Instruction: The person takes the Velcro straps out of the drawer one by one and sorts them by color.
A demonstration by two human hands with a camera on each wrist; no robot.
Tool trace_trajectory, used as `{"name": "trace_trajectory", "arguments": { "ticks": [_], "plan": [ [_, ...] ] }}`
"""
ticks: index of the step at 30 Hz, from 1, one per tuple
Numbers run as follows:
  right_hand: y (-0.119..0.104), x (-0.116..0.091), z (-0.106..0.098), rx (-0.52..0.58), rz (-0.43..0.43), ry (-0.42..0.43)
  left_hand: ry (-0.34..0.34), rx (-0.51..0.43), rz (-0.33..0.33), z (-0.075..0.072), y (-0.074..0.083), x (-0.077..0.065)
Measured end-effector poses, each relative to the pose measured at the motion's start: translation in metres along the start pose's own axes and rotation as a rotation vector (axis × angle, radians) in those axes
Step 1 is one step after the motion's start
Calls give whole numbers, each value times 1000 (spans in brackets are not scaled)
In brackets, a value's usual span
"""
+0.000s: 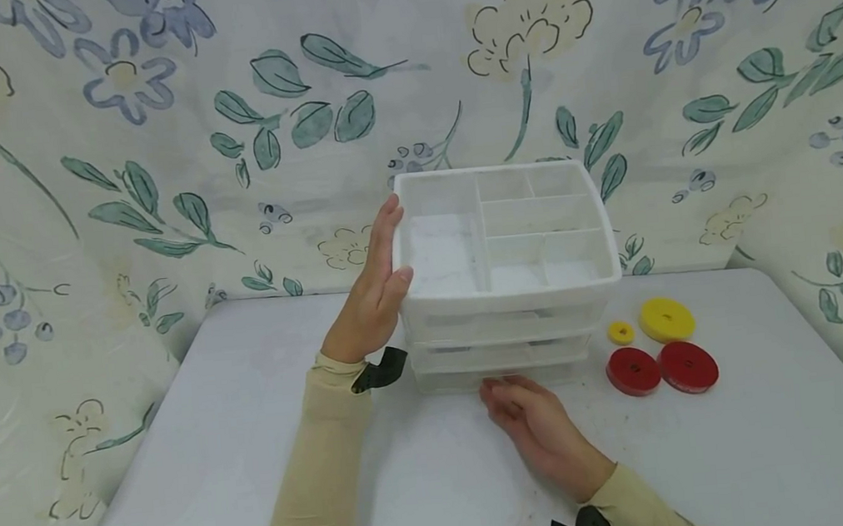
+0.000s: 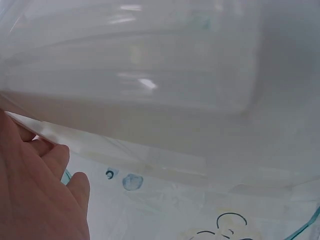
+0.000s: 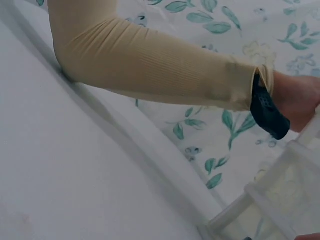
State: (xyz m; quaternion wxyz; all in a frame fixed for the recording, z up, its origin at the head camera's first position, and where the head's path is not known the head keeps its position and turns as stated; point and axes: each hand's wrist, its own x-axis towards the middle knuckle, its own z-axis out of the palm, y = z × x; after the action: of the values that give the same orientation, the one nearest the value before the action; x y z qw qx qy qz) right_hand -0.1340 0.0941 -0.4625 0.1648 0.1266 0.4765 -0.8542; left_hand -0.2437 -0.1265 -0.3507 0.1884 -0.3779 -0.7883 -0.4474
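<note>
From the head view, no brand, label or writing could be read on anything. A white plastic organiser (image 1: 507, 272) stood at the far middle of the counter (image 1: 205, 457), against a flower-printed cloth backdrop (image 1: 156, 152). Its open top tray was split into five compartments, one long one on the left and four smaller ones on the right. Below the tray sat two clear drawers, stacked, their contents too hazy to make out. The left hand (image 1: 377, 288) lay flat against the organiser's left wall, fingers straight, its grip released and pressing rather than clasping. The right hand (image 1: 537, 424) rested on the counter just near of the bottom drawer, fingertips at or almost at the drawer front; whether they touched it could not be told, and the fingers looked relaxed. To the right of the organiser lay four discs: two red discs (image 1: 660, 369) touching side by side, a large yellow disc (image 1: 666, 319) just beyond them, and a small yellow disc (image 1: 621, 332) to its left.

In the left wrist view, the organiser (image 2: 165, 90) filled nearly the whole frame as a blurred white surface, with the left hand (image 2: 35, 195) cut off at the near left corner.

In the right wrist view, the right hand itself was out of sight; the left sleeve (image 3: 150, 65) crossed the frame, and only a corner of the organiser (image 3: 280, 200) showed at the lower right.
</note>
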Motion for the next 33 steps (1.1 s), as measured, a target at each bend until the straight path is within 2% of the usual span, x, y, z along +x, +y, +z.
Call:
{"name": "trace_trajectory", "arguments": {
  "ticks": [13, 18, 24, 33],
  "plan": [
    [3, 4, 3, 45, -52, 14, 2, -6, -2, 0, 0, 1],
    [3, 5, 5, 112, -65, 15, 2, -11, -3, -1, 0, 0],
    [6, 9, 8, 192, -64, 53, -1, -12, -10, 0, 0, -1],
    [11, 11, 10, 204, -82, 100, 1, -17, -8, 0, 0, -1]
  ]
}}
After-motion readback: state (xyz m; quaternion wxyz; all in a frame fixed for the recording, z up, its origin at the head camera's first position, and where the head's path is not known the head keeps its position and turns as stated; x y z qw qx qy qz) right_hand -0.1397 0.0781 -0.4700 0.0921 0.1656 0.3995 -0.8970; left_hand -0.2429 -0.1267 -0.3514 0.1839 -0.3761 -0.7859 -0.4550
